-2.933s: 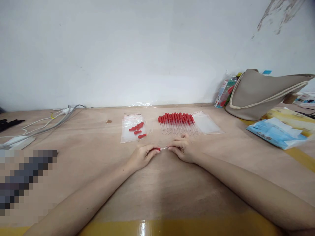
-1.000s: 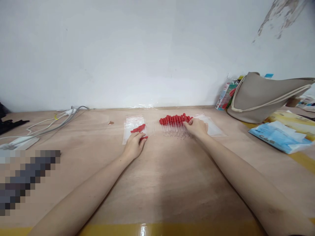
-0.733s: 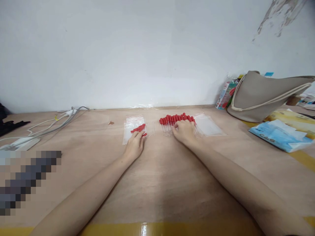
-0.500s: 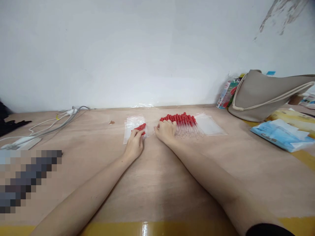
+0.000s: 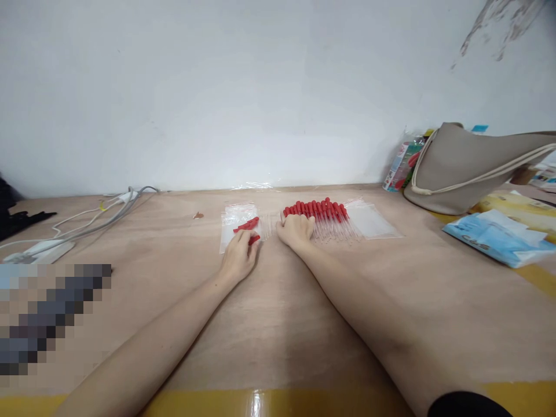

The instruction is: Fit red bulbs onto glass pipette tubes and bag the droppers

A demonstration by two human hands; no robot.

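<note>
My left hand has its fingers closed round a red rubber bulb, partly hidden by them. More red rubber bulbs lie just beyond the fingers, on a clear zip bag. Several thin clear tubes rest side by side between my two hands. My right hand is curled over the left end of a row of droppers with red bulbs and slim clear stems. What its fingers hold, if anything, is hidden.
Another clear bag lies flat right of the droppers. Farther right are a blue tissue pack and a grey bag. Cables and a white power strip lie left. A wall stands behind.
My left hand has drawn slightly back toward me, so more of the red bulbs on the bag shows, and a bulb now shows at its fingertips. My right hand has barely shifted.
</note>
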